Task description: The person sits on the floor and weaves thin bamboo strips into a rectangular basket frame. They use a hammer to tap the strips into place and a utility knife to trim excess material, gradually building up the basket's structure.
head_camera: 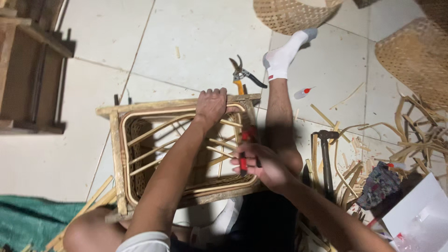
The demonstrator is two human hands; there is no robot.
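Pale tiled floor point(196, 32), littered with cane strips point(410, 140). In the middle, between the legs, a wooden frame point(116, 154) with woven cane. Left hand point(212, 105), arm stretched forward, clamped on the frame's far rail. Right hand point(261, 163), wrist bent inward, closed on red-handled pliers point(246, 144) over the cane spokes. Shears point(242, 74) and hammer point(325, 158) nearby.

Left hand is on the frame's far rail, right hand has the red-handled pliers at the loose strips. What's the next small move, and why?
Probably close the pliers on the nearest loose strip end. The right hand holds them right beside the strips crossing the wooden frame, and the left hand braces the far rail.
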